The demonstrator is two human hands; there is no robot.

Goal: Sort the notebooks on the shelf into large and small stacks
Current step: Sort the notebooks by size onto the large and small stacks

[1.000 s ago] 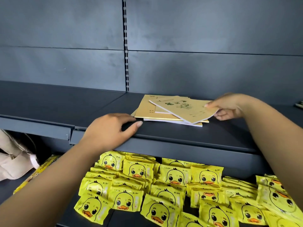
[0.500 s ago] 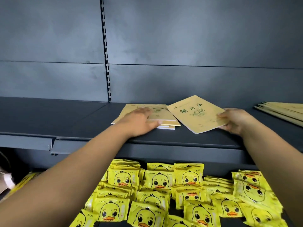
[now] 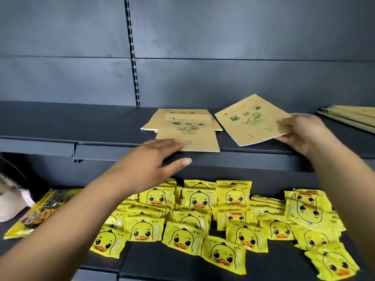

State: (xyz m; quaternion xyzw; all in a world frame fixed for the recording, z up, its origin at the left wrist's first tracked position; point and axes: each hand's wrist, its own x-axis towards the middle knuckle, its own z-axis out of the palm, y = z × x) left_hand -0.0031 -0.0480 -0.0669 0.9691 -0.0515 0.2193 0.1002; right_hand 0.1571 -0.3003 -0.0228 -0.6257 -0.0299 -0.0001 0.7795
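**Two hands at the notebook shelf**

Two hands reached over the front edge of the dark upper shelf [image 3: 101, 126]. The right hand [image 3: 302, 132] pinched the right edge of a small tan notebook [image 3: 251, 122], thumb on the cover and fingers curled beneath, so that the book sat tilted with its far end raised above the shelf, near the front edge and right of the middle. The left hand [image 3: 150, 161] lay flat with fingers straight and spread, its fingertips touching the near left corner of another small notebook [image 3: 188, 134], while the thumb stretched along the shelf's front lip; it held nothing.

That second notebook rested on top of a short stack of larger tan notebooks [image 3: 154, 123], overhanging them toward the front edge, cover up with green print showing. The stack itself sat near the back of the shelf, just right of the slotted upright in the rear panel. At the shelf's far right end, well apart from both hands, another pile of tan notebooks [image 3: 351, 116] ran off the picture.

Below, on the lower shelf [image 3: 162, 260], many yellow duck-face packets [image 3: 194, 197] lay spread in overlapping rows. A larger yellow snack bag [image 3: 38, 213] lay at the left end, beside a pale cloth item [image 3: 10, 205] at the left margin.
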